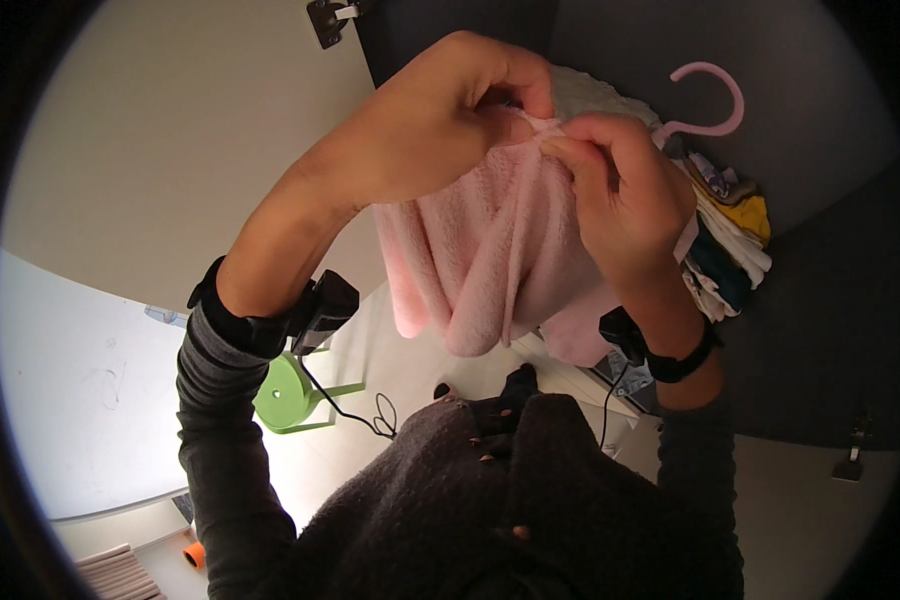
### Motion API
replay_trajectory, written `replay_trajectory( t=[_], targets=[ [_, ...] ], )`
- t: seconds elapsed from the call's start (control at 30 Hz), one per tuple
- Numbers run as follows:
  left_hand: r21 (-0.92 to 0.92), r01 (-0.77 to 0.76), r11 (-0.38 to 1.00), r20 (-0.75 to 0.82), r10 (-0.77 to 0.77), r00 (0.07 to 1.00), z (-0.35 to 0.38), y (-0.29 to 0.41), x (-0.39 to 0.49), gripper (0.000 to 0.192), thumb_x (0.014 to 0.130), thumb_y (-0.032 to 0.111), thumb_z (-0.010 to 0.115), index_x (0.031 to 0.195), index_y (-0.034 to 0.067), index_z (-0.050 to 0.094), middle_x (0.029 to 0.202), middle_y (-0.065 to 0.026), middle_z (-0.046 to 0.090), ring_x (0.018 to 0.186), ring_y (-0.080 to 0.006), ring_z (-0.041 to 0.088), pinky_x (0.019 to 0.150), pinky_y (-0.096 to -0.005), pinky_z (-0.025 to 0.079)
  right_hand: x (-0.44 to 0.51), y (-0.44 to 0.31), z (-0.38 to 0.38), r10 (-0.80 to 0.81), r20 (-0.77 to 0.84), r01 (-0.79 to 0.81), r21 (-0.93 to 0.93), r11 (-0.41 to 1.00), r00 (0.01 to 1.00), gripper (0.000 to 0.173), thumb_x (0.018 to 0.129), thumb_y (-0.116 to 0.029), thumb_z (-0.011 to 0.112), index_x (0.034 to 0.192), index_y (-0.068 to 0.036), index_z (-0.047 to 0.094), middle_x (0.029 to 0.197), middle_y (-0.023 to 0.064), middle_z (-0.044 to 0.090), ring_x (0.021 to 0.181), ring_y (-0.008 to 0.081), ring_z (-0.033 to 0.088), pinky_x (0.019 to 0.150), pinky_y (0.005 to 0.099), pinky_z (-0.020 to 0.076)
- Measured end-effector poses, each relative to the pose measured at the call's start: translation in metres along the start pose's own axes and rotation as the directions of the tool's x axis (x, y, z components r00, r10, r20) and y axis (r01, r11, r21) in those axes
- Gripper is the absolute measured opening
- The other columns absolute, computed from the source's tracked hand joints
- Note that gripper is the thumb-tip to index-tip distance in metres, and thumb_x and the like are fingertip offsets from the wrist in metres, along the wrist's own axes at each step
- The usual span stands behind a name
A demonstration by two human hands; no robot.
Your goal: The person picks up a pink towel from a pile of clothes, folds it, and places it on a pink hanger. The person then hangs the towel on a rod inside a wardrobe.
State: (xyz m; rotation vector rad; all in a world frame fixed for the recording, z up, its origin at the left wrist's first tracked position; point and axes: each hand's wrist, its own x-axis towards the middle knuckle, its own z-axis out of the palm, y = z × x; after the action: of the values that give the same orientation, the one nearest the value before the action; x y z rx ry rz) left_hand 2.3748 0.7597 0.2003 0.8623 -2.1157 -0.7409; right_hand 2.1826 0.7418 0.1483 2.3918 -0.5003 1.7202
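A fluffy pink fleece garment [495,255] hangs in folds in front of me. My left hand [457,120] pinches its upper edge between thumb and bent fingers. Close beside it, my right hand [630,187] grips the same edge with thumb and forefinger, the fingertips of both hands almost meeting. A pink hanger hook [731,101] sticks out past the right hand; the rest of the hanger is hidden behind the hand and cloth. Behind my hands shows part of a pale cloth [604,94].
Folded clothes [727,247] are stacked inside a dark wardrobe [810,322] on the right. Its pale door [195,150] stands at the left, with a metal hinge [330,21]. A green stool [281,394] is on the floor lower left. Cables [345,412] trail from the wrist devices.
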Motion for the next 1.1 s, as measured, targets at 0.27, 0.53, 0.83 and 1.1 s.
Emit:
replay_trajectory(
  t=[0.27,0.53,0.83,1.1],
  targets=[
    [0.046,-0.04,0.998,-0.047,0.042,0.998,0.0,-0.008,-0.006,0.016,0.087,-0.008,0.054,0.101,-0.002,0.061,0.094,-0.0023,0.06,0.092,-0.0086,0.056,0.088,-0.0238,0.044,0.008,0.006,0.003,0.138,0.064,-0.126,-0.169,0.978,0.988,0.024,0.077,-0.01,0.075,0.095,-0.005,0.062,0.083,0.008,0.062,0.071,0.0198,0.061,0.057,0.0284,0.048],
    [-0.045,0.105,0.993,-0.024,-0.106,0.994,-0.024,-0.028,-0.025,0.018,0.086,-0.007,0.054,0.101,-0.001,0.062,0.095,-0.0036,0.063,0.093,-0.0115,0.059,0.089,-0.024,0.044,-0.044,0.058,-0.049,0.498,0.259,-0.443,-0.243,0.863,0.828,0.035,0.08,-0.018,0.073,0.108,-0.002,0.061,0.096,0.0091,0.062,0.078,0.0179,0.058,0.071,0.0301,0.0471],
    [-0.599,0.325,0.732,-0.027,-0.425,0.905,-0.017,-0.052,-0.021,0.024,0.088,0.009,0.062,0.111,0.001,0.063,0.106,-0.0079,0.064,0.093,-0.014,0.06,0.086,-0.026,0.048,-0.072,0.1,-0.104,0.739,0.277,-0.789,0.188,0.585,0.614,0.035,0.086,-0.005,0.061,0.12,0.0,0.06,0.103,0.0104,0.067,0.089,0.0145,0.063,0.079,0.0277,0.0503],
    [0.001,0.601,0.799,0.067,-0.6,0.797,0.066,-0.165,-0.129,0.018,0.092,0.015,0.058,0.105,0.003,0.062,0.099,-0.0063,0.063,0.089,-0.0129,0.059,0.081,-0.0249,0.048,-0.05,0.09,-0.104,0.585,0.294,-0.621,0.042,0.782,0.756,0.034,0.085,-0.005,0.061,0.119,0.0,0.06,0.101,0.0133,0.068,0.09,0.0167,0.064,0.081,0.0298,0.0504]
  ],
)
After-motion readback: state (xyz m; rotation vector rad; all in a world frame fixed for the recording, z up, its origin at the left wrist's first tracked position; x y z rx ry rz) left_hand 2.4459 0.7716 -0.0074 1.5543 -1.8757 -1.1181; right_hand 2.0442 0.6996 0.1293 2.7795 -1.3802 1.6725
